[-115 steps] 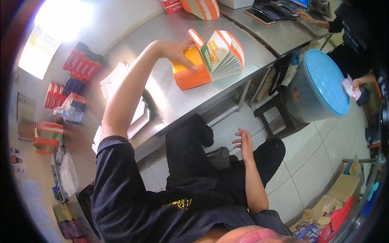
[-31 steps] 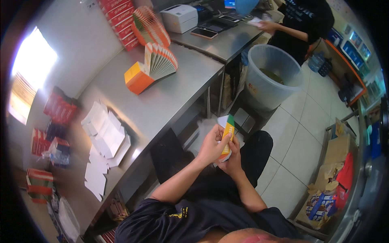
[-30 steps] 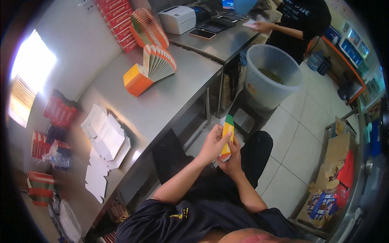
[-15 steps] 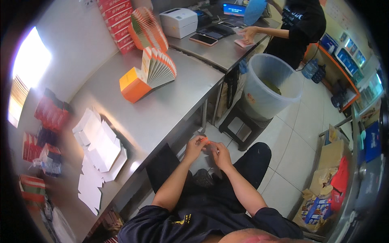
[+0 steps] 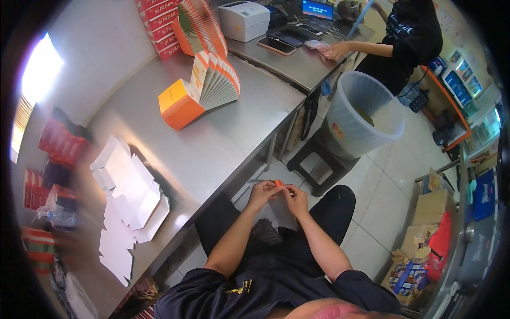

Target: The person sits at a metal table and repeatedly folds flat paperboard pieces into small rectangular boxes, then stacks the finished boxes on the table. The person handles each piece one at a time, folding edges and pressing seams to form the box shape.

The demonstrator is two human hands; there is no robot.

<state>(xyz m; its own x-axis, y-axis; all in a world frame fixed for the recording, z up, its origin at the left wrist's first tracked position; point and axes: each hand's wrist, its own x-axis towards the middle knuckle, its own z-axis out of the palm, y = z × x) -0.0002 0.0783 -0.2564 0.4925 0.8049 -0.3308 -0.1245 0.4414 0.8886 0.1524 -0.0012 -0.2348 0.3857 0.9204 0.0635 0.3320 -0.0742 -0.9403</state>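
My left hand [image 5: 262, 194] and my right hand [image 5: 296, 202] meet above my lap, fingers closed on one thin carton piece [image 5: 280, 211]. Orange shows at its upper edge between my fingertips, and a pale grey panel hangs below. My fingers cover part of it, so its full shape is hidden. On the steel table to the left, a yellow and orange carton [image 5: 183, 104] lies beside a fanned row of folded cartons [image 5: 218, 80] with orange edges. Flat white carton blanks [image 5: 133, 196] lie overlapped closer to me.
A translucent tub [image 5: 361, 119] stands on a dark stool [image 5: 319, 170] ahead. Behind it a co-worker's hand [image 5: 337, 50] rests near a pink packet on the counter, by a phone [image 5: 277, 45] and white printer [image 5: 244, 21]. Red boxes [image 5: 159, 29] are stacked at the wall.
The carton piece has turned, and its grey panel now shows more fully below my hands. My hands stay close together. The co-worker's blue item has turned edge-on.
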